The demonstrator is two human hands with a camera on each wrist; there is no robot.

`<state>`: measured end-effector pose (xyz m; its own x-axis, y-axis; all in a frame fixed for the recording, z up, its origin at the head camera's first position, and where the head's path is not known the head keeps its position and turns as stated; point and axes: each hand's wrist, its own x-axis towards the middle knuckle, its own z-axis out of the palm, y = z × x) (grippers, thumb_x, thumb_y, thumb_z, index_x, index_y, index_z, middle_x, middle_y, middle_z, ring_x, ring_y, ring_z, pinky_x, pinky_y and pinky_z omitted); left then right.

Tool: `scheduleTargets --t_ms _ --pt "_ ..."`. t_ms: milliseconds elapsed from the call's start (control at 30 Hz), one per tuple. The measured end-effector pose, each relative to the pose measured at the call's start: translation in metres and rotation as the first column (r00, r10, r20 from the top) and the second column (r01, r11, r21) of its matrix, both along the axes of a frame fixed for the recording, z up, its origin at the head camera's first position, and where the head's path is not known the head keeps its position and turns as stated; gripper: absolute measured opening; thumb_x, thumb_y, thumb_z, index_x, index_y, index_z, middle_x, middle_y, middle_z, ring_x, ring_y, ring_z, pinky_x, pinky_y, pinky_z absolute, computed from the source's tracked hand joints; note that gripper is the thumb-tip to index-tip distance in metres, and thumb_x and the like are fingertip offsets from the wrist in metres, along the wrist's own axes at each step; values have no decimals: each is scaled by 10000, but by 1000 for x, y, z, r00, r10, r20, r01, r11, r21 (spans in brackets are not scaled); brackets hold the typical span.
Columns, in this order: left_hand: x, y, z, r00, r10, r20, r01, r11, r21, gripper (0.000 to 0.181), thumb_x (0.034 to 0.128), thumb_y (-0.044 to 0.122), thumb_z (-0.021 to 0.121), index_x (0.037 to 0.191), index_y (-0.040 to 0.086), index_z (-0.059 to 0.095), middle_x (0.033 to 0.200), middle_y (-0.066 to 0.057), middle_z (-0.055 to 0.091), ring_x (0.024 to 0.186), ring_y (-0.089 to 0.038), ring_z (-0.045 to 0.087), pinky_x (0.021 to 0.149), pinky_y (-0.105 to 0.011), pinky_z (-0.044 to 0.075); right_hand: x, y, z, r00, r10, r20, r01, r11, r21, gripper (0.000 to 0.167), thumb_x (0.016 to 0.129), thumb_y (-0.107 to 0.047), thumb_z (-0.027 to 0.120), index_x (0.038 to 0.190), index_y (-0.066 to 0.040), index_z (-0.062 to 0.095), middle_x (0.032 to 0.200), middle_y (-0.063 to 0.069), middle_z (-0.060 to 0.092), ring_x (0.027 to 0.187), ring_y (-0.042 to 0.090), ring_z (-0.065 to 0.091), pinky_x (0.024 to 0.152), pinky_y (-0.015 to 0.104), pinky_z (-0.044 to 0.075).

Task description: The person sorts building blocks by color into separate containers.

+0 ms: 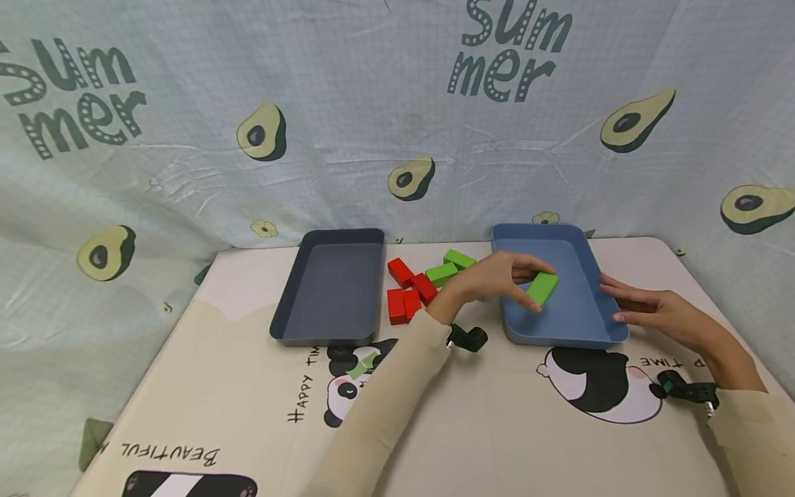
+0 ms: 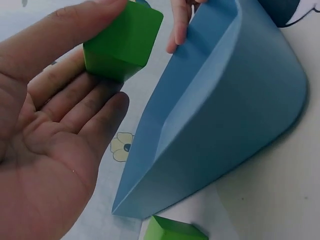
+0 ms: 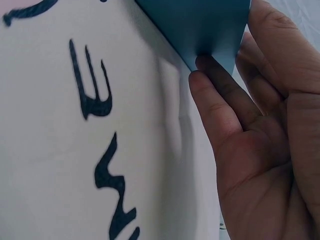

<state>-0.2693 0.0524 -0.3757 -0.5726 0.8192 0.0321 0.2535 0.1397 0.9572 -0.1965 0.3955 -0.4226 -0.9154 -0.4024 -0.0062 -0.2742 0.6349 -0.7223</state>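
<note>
My left hand pinches a green block between thumb and fingers, above the left part of the blue tray. In the left wrist view the thumb lies on the green block, with the blue tray beside it. At the tray's right side my right hand touches the outer wall with its fingertips. The right wrist view shows the fingers of that hand against the blue wall, fairly straight. No block shows inside the tray in the head view.
A dark grey tray stands at the left. Between the trays lie several red blocks and green blocks, partly behind my left hand and forearm. A printed curtain hangs behind the table, whose cloth carries panda pictures and lettering.
</note>
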Motion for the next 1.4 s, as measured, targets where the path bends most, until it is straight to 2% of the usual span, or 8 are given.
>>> scheduleTargets --t_ms 233,500,733,933,1133,1400 --pt "-8 9 4 998 -59 -39 58 998 -17 657 763 3 881 1367 21 622 1408 -83 611 1251 2 567 1047 -134 432 -1 0 -1 1000 -14 7 14 1000 18 620 990 -253 687 1553 -161 444 1622 -207 277 1252 -283 248 913 -31 301" --pt "-12 22 14 994 -108 -5 108 994 -2 678 766 -38 864 1388 14 599 1407 -86 602 1265 6 553 1046 -137 435 -2 2 1 1000 -11 2 11 1000 19 608 989 -247 689 1544 -151 459 1612 -219 291 1257 -281 257 905 -27 311" --pt "-16 29 14 991 -130 20 130 992 -4 675 767 -61 853 1387 -2 592 1404 -98 597 1259 2 554 1044 -138 437 -4 4 3 1000 0 1 0 1000 14 608 990 -230 687 1544 -138 455 1611 -224 289 1261 -278 259 902 -23 316" --pt "-20 31 10 989 -130 74 129 992 11 674 762 -84 846 1382 -7 596 1356 -80 619 1223 -9 580 1032 -155 456 -5 3 3 1000 -5 7 4 1000 25 606 986 -252 692 1539 -147 466 1612 -214 295 1250 -283 261 897 -25 314" --pt "-25 35 4 975 -142 170 140 990 20 652 771 -113 823 1374 -14 597 1296 -46 640 1159 -47 619 996 -196 502 -7 3 4 1000 2 12 -2 1000 13 604 985 -243 693 1537 -139 469 1616 -201 298 1254 -279 267 905 -23 313" --pt "-31 45 2 962 -164 218 175 984 -33 649 780 -136 799 1382 -32 580 1229 -43 641 1103 -92 636 935 -232 541 -6 3 4 999 -26 35 25 999 31 618 981 -288 697 1541 -168 467 1615 -200 298 1231 -284 270 896 -24 312"
